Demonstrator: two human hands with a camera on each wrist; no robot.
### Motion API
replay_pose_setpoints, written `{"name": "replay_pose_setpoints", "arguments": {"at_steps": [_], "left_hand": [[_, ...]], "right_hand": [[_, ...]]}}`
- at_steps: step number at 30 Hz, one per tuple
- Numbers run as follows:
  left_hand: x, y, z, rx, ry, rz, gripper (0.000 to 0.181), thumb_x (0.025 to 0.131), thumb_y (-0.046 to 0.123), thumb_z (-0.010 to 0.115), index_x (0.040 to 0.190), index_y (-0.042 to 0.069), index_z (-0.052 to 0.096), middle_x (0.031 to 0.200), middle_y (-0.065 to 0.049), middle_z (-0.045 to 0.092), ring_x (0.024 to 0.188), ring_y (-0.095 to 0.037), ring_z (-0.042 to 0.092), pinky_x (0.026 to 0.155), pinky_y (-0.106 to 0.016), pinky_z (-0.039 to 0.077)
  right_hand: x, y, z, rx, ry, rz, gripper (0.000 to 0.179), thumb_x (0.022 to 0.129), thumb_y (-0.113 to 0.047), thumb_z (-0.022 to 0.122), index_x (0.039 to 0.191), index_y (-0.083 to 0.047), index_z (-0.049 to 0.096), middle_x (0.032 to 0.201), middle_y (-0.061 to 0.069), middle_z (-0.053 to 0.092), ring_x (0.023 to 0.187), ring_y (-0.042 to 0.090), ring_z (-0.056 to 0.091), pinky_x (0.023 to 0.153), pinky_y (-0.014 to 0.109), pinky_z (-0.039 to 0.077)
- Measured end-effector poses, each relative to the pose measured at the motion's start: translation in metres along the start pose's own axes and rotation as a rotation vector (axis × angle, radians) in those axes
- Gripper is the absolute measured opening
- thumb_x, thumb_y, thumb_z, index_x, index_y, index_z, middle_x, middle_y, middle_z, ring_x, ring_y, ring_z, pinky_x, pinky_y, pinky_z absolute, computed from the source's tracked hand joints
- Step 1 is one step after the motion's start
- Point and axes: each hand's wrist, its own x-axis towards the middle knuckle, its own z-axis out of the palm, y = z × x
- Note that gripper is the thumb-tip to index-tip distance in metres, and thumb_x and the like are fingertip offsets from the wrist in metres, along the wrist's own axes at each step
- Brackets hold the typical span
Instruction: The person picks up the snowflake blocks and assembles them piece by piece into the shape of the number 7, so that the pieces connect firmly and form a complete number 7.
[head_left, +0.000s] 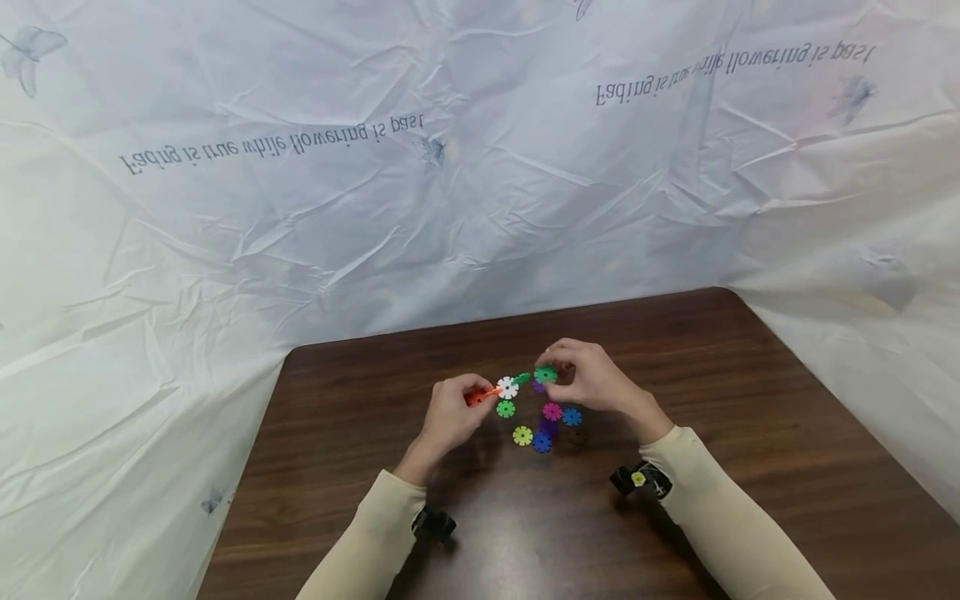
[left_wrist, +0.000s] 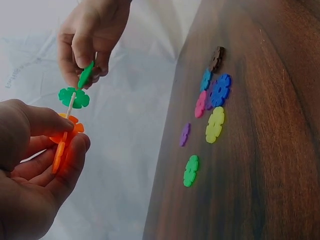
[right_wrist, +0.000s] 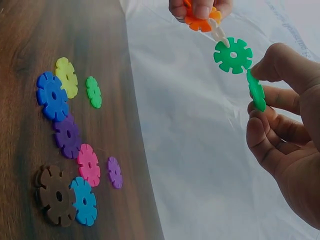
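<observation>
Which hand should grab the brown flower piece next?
Probably the right hand: it's nearer the brown flower piece, though it must first let go of the green piece it pinches. The left hand is farther away, gripping the orange pieces, so it could hold those steady.

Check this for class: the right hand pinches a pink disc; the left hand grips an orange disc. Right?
No: the right hand pinches a green disc, as the right wrist view shows; the left hand does grip an orange disc.
</observation>
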Motion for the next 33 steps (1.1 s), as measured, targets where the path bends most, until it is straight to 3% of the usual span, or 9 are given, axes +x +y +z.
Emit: {"name": "replay_pose_setpoints", "arguments": {"at_steps": [7, 13, 26, 33], "left_hand": [[-0.0009, -0.0017, 0.0017, -0.002, 0.007, 0.030, 0.005, 0.082, 0.009, 0.077, 0.083, 0.008, 0.072, 0.075, -0.003, 0.070, 0.056, -0.011, 0.054, 0.052, -0.020, 0.045], [-0.0003, -0.0044, 0.0028, 0.003, 0.014, 0.043, 0.006, 0.080, 0.007, 0.078, 0.082, 0.008, 0.072, 0.075, -0.003, 0.069, 0.057, -0.010, 0.053, 0.052, -0.020, 0.044], [-0.0002, -0.0057, 0.0025, 0.034, 0.004, 0.047, 0.006, 0.081, 0.007, 0.078, 0.083, 0.009, 0.072, 0.077, -0.003, 0.068, 0.058, -0.008, 0.052, 0.053, -0.020, 0.044], [0.0010, -0.0062, 0.0013, 0.043, -0.005, 0.061, 0.005, 0.082, 0.008, 0.077, 0.084, 0.010, 0.072, 0.078, -0.002, 0.069, 0.060, -0.006, 0.053, 0.054, -0.020, 0.046]], "right_hand": [[0.0017, 0.0014, 0.0037, 0.001, -0.028, 0.004, 0.020, 0.083, -0.015, 0.072, 0.103, -0.014, 0.071, 0.103, 0.000, 0.062, 0.074, 0.024, 0.063, 0.062, 0.033, 0.054], [0.0022, 0.0027, 0.0063, 0.000, -0.044, 0.008, 0.020, 0.083, -0.016, 0.074, 0.103, -0.014, 0.072, 0.102, 0.000, 0.062, 0.074, 0.022, 0.062, 0.063, 0.036, 0.055], [0.0030, 0.0046, 0.0087, -0.011, -0.042, -0.027, 0.022, 0.084, -0.015, 0.075, 0.105, -0.011, 0.073, 0.103, 0.002, 0.063, 0.070, 0.010, 0.057, 0.060, 0.025, 0.052], [0.0026, 0.0055, 0.0091, -0.011, -0.032, -0.031, 0.022, 0.085, -0.015, 0.075, 0.106, -0.011, 0.072, 0.104, 0.003, 0.063, 0.071, 0.017, 0.060, 0.060, 0.027, 0.052]]}}
